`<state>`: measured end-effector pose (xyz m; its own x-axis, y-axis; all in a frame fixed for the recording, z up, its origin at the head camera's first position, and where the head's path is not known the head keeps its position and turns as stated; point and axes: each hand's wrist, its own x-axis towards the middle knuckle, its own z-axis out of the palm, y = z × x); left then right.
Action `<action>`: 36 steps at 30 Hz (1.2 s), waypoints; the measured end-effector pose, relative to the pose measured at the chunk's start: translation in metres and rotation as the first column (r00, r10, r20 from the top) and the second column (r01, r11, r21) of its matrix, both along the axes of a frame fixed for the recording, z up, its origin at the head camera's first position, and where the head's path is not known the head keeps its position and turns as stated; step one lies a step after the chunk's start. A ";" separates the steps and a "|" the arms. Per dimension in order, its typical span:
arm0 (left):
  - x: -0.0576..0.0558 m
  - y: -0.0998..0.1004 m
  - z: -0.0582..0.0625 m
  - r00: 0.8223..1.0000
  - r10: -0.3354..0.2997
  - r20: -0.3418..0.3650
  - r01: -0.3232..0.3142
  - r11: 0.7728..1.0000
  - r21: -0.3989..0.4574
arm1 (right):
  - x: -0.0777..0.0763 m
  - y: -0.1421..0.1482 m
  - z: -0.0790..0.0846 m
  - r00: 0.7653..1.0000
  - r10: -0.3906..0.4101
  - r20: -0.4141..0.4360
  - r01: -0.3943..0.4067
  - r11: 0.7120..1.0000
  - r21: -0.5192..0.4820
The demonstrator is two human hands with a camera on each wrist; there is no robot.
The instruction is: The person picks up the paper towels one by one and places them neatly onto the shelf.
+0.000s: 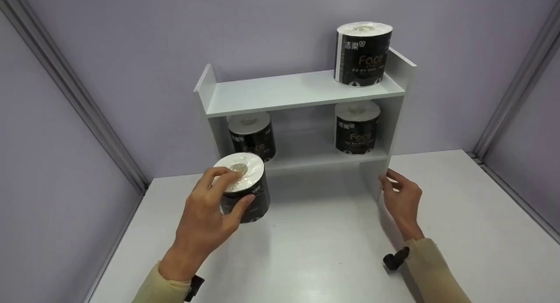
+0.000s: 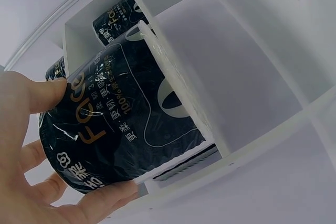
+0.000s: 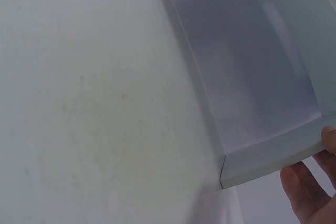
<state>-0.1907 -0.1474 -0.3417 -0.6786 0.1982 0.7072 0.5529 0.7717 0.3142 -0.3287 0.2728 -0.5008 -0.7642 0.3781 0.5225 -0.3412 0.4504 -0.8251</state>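
Observation:
My left hand [image 1: 203, 215] grips a black-wrapped toilet paper roll [image 1: 247, 202] from above and the side, fingertips on its white top near the core. In the head view this roll overlaps the left end of the middle shelf, in front of another roll [image 1: 258, 141] standing there. The left wrist view shows the held roll's printed wrapper [image 2: 115, 108], thumb on one side and fingers on the other. Low on the white shelf unit [image 1: 302, 90], my right hand [image 1: 401, 200] pinches the front edge of the right side panel [image 3: 273, 174] between thumb and fingers.
One roll [image 1: 363, 53] stands on the top shelf at the right, another [image 1: 356, 128] below it on the middle shelf. The unit stands on a white table [image 1: 315, 241] against a pale wall [image 1: 271, 27]. Metal rails [image 1: 74, 88] run along the corners.

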 end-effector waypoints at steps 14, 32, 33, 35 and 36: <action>-0.005 0.003 0.005 0.999 -0.020 -0.033 0.019 1.000 -0.016 | 0.003 -0.001 0.005 0.999 0.018 0.041 -0.018 1.000 -0.002; -0.010 0.004 0.010 0.999 -0.014 -0.038 0.013 1.000 -0.003 | 0.003 -0.001 0.003 1.000 -0.005 0.030 0.005 1.000 0.017; -0.011 0.004 0.011 0.999 -0.015 -0.037 0.015 1.000 -0.001 | 0.003 -0.001 0.003 1.000 -0.005 0.025 0.005 1.000 0.016; -0.013 0.005 0.013 0.999 -0.018 -0.038 0.018 1.000 0.003 | 0.003 -0.001 0.003 1.000 -0.006 0.021 0.006 1.000 0.013; -0.013 0.005 0.013 0.999 -0.019 -0.038 0.019 1.000 0.003 | 0.002 -0.001 0.002 1.000 -0.009 0.020 0.008 1.000 0.012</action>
